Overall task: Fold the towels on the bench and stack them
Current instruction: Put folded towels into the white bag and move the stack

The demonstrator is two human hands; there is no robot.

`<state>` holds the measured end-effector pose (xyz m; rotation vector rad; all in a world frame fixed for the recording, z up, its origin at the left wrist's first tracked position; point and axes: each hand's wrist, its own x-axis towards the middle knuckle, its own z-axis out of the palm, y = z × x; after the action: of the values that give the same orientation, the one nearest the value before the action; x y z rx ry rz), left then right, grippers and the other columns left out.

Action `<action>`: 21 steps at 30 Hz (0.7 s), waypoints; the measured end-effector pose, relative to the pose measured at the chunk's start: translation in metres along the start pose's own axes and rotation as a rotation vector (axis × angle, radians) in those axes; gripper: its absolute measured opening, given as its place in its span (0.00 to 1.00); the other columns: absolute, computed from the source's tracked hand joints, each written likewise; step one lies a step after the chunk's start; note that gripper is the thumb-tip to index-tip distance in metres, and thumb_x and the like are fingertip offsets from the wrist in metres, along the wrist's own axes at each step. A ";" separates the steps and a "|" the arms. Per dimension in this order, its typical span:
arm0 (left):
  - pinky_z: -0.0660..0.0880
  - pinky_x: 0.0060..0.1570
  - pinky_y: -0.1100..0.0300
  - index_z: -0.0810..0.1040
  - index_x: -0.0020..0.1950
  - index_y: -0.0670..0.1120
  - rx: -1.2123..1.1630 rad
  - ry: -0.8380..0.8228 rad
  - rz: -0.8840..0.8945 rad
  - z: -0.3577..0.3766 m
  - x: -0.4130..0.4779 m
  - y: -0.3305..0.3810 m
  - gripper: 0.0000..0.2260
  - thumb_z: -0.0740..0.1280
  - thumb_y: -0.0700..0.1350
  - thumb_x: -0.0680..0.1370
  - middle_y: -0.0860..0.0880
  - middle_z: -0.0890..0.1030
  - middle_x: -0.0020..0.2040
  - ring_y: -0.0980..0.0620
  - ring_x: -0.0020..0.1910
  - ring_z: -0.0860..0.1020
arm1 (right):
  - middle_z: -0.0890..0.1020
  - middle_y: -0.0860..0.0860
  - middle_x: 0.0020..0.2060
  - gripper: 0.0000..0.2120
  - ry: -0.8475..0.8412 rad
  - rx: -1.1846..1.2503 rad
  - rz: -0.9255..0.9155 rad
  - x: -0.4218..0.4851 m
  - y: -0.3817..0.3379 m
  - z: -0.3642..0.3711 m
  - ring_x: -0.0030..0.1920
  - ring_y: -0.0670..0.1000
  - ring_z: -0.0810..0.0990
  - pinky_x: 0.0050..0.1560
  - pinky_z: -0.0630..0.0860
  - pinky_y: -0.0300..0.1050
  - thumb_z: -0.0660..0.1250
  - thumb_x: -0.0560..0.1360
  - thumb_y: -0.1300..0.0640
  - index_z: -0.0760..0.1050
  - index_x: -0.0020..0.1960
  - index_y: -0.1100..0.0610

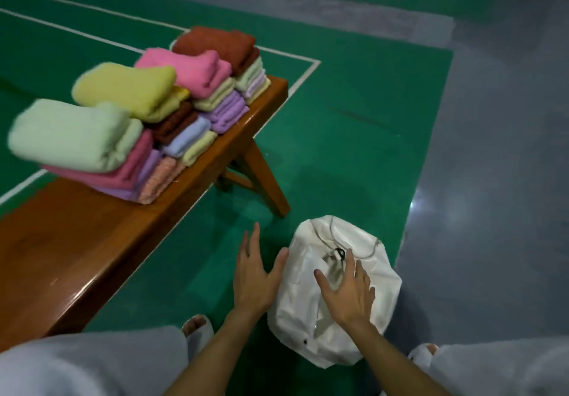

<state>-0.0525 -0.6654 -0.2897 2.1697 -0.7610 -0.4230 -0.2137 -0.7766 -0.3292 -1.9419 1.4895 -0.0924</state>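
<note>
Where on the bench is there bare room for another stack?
The near half of the bench, from the green-topped stack toward your left knee, is bare wood. The far end is crowded: four stacks sit side by side up to the bench's end. The green floor beyond the bag is free.

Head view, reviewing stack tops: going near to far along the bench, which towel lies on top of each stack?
light green towel → yellow towel → pink towel → rust towel
</note>
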 end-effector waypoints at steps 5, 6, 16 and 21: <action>0.72 0.70 0.46 0.59 0.82 0.57 -0.246 0.243 -0.002 -0.073 -0.008 0.020 0.41 0.61 0.74 0.74 0.57 0.65 0.77 0.51 0.71 0.73 | 0.62 0.56 0.80 0.54 0.053 0.177 -0.121 -0.022 -0.087 -0.017 0.79 0.60 0.61 0.75 0.63 0.63 0.49 0.66 0.16 0.48 0.83 0.45; 0.75 0.67 0.47 0.62 0.81 0.56 -0.288 0.296 -0.012 -0.092 -0.009 0.026 0.40 0.62 0.74 0.74 0.57 0.68 0.76 0.52 0.67 0.76 | 0.63 0.57 0.79 0.55 0.030 0.214 -0.117 -0.027 -0.109 -0.022 0.78 0.61 0.62 0.74 0.65 0.63 0.50 0.65 0.15 0.49 0.83 0.44; 0.68 0.69 0.46 0.66 0.76 0.46 -0.684 0.793 -0.456 -0.271 0.047 0.061 0.37 0.62 0.71 0.78 0.45 0.75 0.70 0.42 0.67 0.73 | 0.61 0.52 0.81 0.60 -0.349 0.778 -0.137 -0.070 -0.307 -0.055 0.78 0.59 0.63 0.75 0.64 0.61 0.68 0.63 0.21 0.49 0.84 0.48; 0.69 0.71 0.47 0.60 0.81 0.46 -0.912 0.665 -0.374 -0.313 0.105 0.043 0.40 0.70 0.64 0.77 0.44 0.72 0.75 0.44 0.70 0.73 | 0.70 0.51 0.76 0.72 -0.457 0.874 -0.119 -0.064 -0.379 -0.039 0.71 0.60 0.73 0.70 0.70 0.63 0.71 0.46 0.15 0.57 0.82 0.49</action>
<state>0.1741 -0.5766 -0.0622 1.4061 0.2106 -0.1482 0.0613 -0.6950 -0.0711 -1.2179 0.8154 -0.2791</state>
